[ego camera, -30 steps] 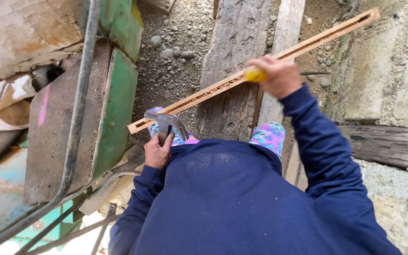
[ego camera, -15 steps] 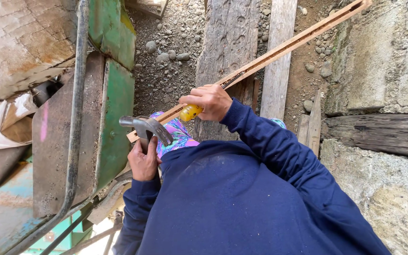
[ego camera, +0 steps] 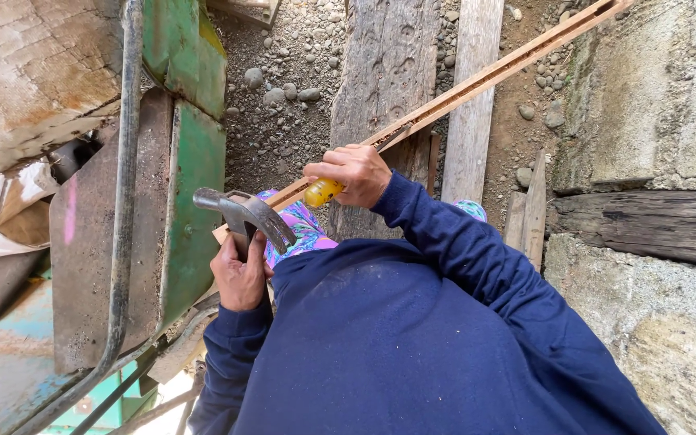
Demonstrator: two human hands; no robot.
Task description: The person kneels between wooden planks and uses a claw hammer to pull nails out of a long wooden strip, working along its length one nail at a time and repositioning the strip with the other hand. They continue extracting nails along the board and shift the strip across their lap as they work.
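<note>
My left hand (ego camera: 241,274) grips a steel claw hammer (ego camera: 245,213) just below its head, held up near my chest. My right hand (ego camera: 352,173) is closed around a yellow-handled tool (ego camera: 321,192) and presses it against a long narrow wooden strip (ego camera: 477,80) that runs diagonally from my lap to the upper right. The strip's near end lies between the two hands, above my patterned trousers (ego camera: 304,225). Dark blue sleeves cover both arms.
A green and rusty metal wheelbarrow (ego camera: 163,209) with a tube frame stands at the left. Weathered planks (ego camera: 388,72) lie on gravel ahead. A concrete block wall (ego camera: 654,105) with a wooden beam (ego camera: 646,221) fills the right side.
My right hand has slid down the strip from its middle toward the near end. My left hand has raised the hammer slightly, and the view has tilted.
</note>
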